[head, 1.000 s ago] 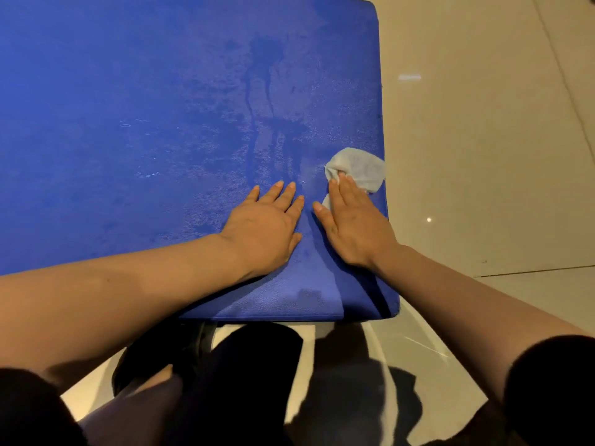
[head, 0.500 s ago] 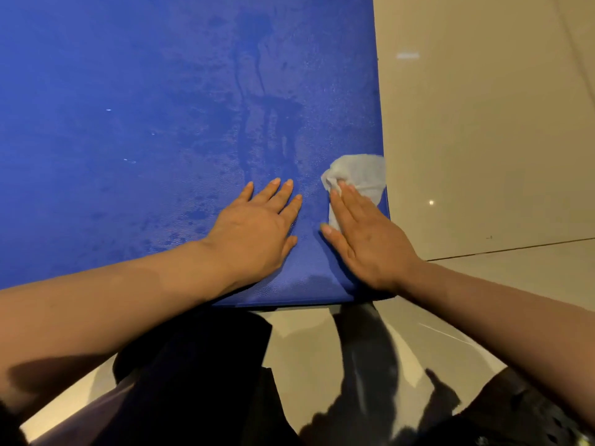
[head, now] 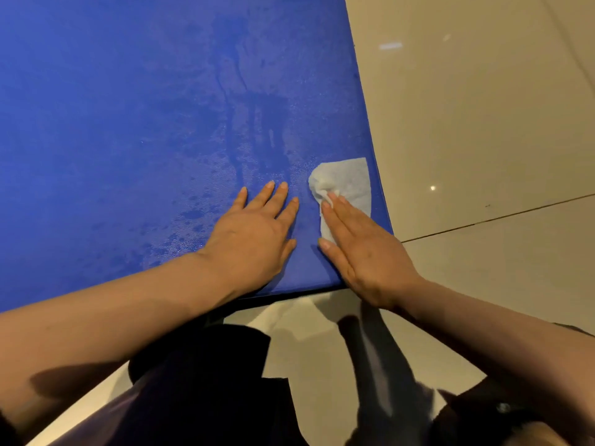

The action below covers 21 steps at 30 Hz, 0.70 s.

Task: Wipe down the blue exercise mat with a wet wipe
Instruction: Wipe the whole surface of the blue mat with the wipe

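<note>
The blue exercise mat [head: 128, 123] fills the view from nine to twelve o'clock. The left hand [head: 254, 233] lies flat on it, fingers straight. At its three o'clock, the right hand [head: 363, 249] presses the wet wipe [head: 347, 185] with straight fingers at the mat's near right corner, beside the tiled floor [head: 483, 123].

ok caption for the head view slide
Right hand presses a white wet wipe flat on the blue exercise mat; left hand braces.

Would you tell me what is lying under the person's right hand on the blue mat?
The right hand presses flat on a white wet wipe, which lies on the blue mat near its right edge. The wipe's far part shows; the part under the fingers is hidden.
</note>
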Each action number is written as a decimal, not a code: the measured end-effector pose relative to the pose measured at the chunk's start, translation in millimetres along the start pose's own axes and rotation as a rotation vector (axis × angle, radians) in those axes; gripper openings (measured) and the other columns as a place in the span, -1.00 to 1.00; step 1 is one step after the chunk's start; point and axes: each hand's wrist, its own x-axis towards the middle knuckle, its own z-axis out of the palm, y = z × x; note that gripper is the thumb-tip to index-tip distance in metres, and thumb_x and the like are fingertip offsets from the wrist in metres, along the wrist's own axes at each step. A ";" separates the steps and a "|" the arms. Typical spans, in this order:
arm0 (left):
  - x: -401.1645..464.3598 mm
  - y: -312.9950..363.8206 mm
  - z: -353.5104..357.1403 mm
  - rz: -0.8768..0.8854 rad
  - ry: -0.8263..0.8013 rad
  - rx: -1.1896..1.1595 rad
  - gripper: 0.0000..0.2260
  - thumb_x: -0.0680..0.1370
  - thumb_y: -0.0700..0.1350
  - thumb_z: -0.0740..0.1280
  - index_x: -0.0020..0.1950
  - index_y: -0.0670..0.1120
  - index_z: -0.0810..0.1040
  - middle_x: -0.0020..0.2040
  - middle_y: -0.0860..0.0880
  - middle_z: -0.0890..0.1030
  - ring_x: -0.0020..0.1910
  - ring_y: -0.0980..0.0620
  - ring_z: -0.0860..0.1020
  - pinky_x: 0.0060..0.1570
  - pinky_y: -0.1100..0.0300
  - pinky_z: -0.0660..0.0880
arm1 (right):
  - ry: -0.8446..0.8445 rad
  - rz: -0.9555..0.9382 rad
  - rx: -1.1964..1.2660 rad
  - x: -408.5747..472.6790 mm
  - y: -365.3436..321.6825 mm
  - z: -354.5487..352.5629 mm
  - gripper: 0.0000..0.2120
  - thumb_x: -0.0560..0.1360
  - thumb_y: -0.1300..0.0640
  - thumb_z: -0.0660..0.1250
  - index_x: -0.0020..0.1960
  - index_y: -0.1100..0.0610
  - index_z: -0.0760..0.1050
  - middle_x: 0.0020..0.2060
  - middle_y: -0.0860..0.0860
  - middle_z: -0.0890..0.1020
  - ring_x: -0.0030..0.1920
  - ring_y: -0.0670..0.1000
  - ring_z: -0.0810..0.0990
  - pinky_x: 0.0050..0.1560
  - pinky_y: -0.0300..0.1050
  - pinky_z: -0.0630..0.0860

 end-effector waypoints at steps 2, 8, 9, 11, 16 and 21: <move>-2.0 1.2 1.0 0.003 0.011 0.005 -0.44 0.67 0.11 -0.04 0.59 -0.05 -0.16 0.60 -0.07 -0.18 0.57 -0.04 -0.17 0.53 -0.08 -0.10 | 0.030 0.108 -0.001 5.8 3.2 1.3 -0.26 0.53 -0.26 -0.30 0.59 0.12 -0.06 0.57 -0.03 -0.04 0.54 -0.13 -0.11 0.47 -0.26 -0.08; -12.6 7.2 7.4 0.028 0.020 0.065 -0.43 0.67 0.13 -0.05 0.59 -0.05 -0.20 0.60 -0.07 -0.19 0.57 -0.05 -0.18 0.53 -0.07 -0.12 | 0.124 0.058 0.015 -28.6 -36.6 25.6 -0.30 0.63 -0.20 -0.22 0.53 0.29 0.14 0.53 0.17 0.17 0.54 0.07 0.11 0.52 -0.04 0.08; -13.7 7.8 8.1 0.032 0.024 0.072 -0.43 0.67 0.13 -0.06 0.59 -0.05 -0.20 0.60 -0.07 -0.19 0.57 -0.05 -0.18 0.53 -0.08 -0.12 | 0.132 0.025 -0.008 -31.8 -34.5 26.7 -0.33 0.65 -0.16 -0.20 0.51 0.31 0.18 0.51 0.20 0.22 0.53 0.10 0.16 0.51 -0.02 0.13; -15.4 7.9 9.2 0.036 0.037 0.073 -0.43 0.67 0.12 -0.05 0.59 -0.05 -0.19 0.60 -0.06 -0.18 0.57 -0.05 -0.17 0.53 -0.09 -0.11 | 0.134 0.010 -0.043 -32.5 -22.6 24.1 -0.33 0.64 -0.17 -0.21 0.53 0.28 0.16 0.52 0.17 0.21 0.53 0.06 0.15 0.51 -0.11 0.08; -22.5 11.5 12.7 0.048 0.053 0.062 -0.44 0.67 0.11 -0.05 0.59 -0.04 -0.16 0.60 -0.05 -0.16 0.57 -0.04 -0.16 0.53 -0.08 -0.10 | 0.126 0.242 0.014 -47.0 -8.0 26.2 -0.27 0.57 -0.27 -0.27 0.59 0.16 -0.05 0.57 0.05 -0.03 0.56 -0.05 -0.10 0.52 -0.14 -0.04; -26.4 13.3 15.9 0.044 0.063 0.072 -0.44 0.67 0.10 -0.04 0.59 -0.05 -0.17 0.60 -0.06 -0.16 0.57 -0.05 -0.15 0.53 -0.09 -0.10 | 0.229 0.137 0.078 -63.8 -55.2 47.4 -0.31 0.65 -0.19 -0.19 0.52 0.33 0.15 0.52 0.22 0.15 0.55 0.10 0.07 0.54 -0.02 0.06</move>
